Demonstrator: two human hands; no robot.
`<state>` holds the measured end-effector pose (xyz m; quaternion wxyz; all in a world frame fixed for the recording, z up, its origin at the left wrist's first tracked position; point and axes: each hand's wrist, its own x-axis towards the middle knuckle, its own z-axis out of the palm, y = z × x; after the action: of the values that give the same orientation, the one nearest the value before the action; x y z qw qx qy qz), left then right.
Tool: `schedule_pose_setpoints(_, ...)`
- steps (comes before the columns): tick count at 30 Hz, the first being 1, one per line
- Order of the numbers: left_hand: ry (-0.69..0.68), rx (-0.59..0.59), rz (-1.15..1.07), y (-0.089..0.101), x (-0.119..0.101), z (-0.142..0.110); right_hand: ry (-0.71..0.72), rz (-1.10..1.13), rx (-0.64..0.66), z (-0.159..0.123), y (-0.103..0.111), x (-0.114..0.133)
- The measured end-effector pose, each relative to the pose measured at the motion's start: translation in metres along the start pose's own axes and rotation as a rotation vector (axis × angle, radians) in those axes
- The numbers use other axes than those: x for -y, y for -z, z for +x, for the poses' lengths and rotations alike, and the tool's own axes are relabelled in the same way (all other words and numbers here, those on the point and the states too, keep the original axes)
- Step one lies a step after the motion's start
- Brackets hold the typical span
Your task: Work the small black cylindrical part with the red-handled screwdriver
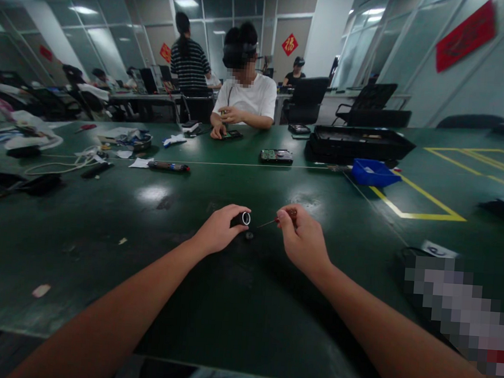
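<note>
My left hand (218, 230) is closed round a short black cylinder (237, 218) whose bright ring-shaped end faces right; I cannot make out what it is. In my right hand (302, 238) is a screwdriver (291, 215) with a reddish-brown handle. Its thin shaft points left and slightly down towards the cylinder, with a small gap between the two. On the green table (210, 295), just beneath the cylinder's open end, lies a small dark round piece (249, 235).
A blue bin (371, 172) and long black trays (359, 143) stand at the back right. A hard drive (276, 156) lies mid-table, and a bundle of pens or tools (168, 166) lies left of it. Across the table sits a person in white (258, 97). Yellow tape (427, 216) marks the right side.
</note>
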<state>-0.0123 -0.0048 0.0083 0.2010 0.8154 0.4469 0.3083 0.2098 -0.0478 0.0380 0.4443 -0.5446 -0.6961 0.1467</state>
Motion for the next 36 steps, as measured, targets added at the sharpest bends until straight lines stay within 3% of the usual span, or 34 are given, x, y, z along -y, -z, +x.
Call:
schedule_pose_setpoints(5,0.073,-0.084,-0.044,0.002,-0.007,-0.001,0.014,0.0,0.012,0.0,0.001,-0.001)
schedule_pose_setpoints(8,0.11,-0.078,-0.045,0.006,-0.014,-0.002,0.011,0.0,0.02,-0.001,0.001,0.0)
schedule_pose_setpoints(14,0.054,0.024,0.072,0.01,-0.017,-0.003,0.014,0.009,0.008,-0.001,0.0,-0.002)
schedule_pose_setpoints(19,-0.054,0.203,0.207,0.011,-0.014,-0.004,0.026,0.003,0.004,-0.001,0.0,-0.002)
schedule_pose_setpoints(26,-0.048,0.344,0.362,0.009,-0.015,-0.008,0.03,0.013,0.005,-0.001,0.001,0.001)
schedule_pose_setpoints(32,0.072,0.295,0.15,0.014,-0.014,-0.007,0.022,0.017,0.017,-0.001,0.001,-0.001)
schedule_pose_setpoints(36,0.161,0.14,-0.073,0.023,-0.013,-0.004,0.021,0.009,0.027,-0.002,0.0,-0.003)
